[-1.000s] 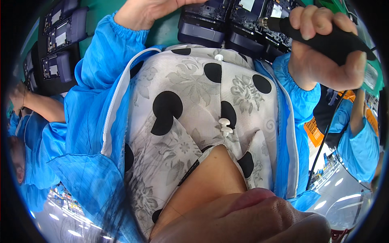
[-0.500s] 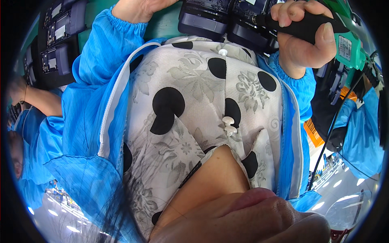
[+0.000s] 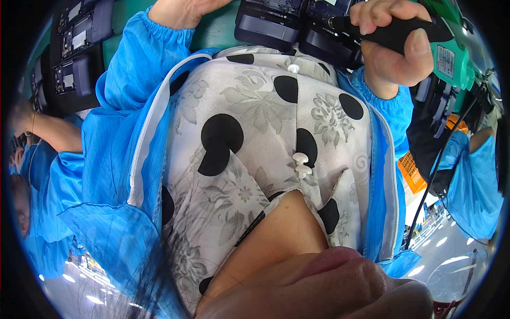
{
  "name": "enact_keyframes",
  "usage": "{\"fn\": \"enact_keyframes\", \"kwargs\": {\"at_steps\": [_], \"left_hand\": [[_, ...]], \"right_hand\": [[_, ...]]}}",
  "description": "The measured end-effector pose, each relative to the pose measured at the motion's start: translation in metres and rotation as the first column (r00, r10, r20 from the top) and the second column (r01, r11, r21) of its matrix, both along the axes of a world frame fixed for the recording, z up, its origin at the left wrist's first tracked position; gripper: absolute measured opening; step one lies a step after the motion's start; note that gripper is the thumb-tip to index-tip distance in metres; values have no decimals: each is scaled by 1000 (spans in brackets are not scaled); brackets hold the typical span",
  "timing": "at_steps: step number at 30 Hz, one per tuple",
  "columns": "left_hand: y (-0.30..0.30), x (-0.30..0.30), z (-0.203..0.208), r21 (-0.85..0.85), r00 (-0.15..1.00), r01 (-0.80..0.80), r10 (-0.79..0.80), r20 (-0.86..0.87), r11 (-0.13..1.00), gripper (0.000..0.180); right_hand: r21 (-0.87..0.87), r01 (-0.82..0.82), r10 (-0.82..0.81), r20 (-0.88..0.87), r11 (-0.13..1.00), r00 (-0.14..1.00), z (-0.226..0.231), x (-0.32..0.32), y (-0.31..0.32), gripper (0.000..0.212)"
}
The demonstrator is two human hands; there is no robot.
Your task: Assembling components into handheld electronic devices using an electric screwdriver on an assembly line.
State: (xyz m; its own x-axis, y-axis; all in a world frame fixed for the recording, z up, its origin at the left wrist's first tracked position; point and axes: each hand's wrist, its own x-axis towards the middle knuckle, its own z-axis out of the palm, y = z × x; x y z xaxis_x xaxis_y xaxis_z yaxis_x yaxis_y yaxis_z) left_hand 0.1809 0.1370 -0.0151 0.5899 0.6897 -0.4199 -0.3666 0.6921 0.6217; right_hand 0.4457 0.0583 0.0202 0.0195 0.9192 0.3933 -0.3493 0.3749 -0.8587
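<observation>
My right hand (image 3: 396,50) is closed around a black, pen-shaped tool (image 3: 404,36) with a tapered rear end. A metal collar shows at its front, over dark electronic housings; its tip cannot be made out. Beneath it lies a dark purple-black housing (image 3: 330,49) with its inner parts exposed. A second such housing (image 3: 268,31) sits just left of it, on the green bench surface (image 3: 215,33). My left hand (image 3: 183,10) is at the top edge, left of these housings. Its fingers are mostly cut off by the picture edge.
Several similar housings (image 3: 77,77) stand in a dark tray at the left. A green device with a white label (image 3: 449,63) is close right of my right hand. A black cable (image 3: 440,154) runs down beside an orange crate (image 3: 412,173). Blue-sleeved people are on both sides.
My right hand has shifted slightly left with the black tool. My left hand has hardly moved. At the far right, another person's forearm has come into sight.
</observation>
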Motion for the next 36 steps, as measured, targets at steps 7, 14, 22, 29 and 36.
{"fn": "enact_keyframes", "kwargs": {"at_steps": [7,14,22,29,36], "left_hand": [[-5,-3,8,45,1000,15,-16,24,999,25],[-15,-3,24,28,996,6,-9,94,1000,33],[-21,16,36,139,998,62,-63,7,988,38],[-24,19,29,227,995,97,-96,-15,969,43],[-24,16,30,315,990,139,-127,-60,939,47]], "right_hand": [[-132,-88,90,10,987,996,13,-1,11,41],[-56,-303,286,-209,951,935,72,22,36,59],[157,-302,335,-271,940,902,84,23,70,60],[179,-277,314,-232,944,921,82,15,68,57],[186,-266,303,-213,946,929,80,9,67,54]]}}
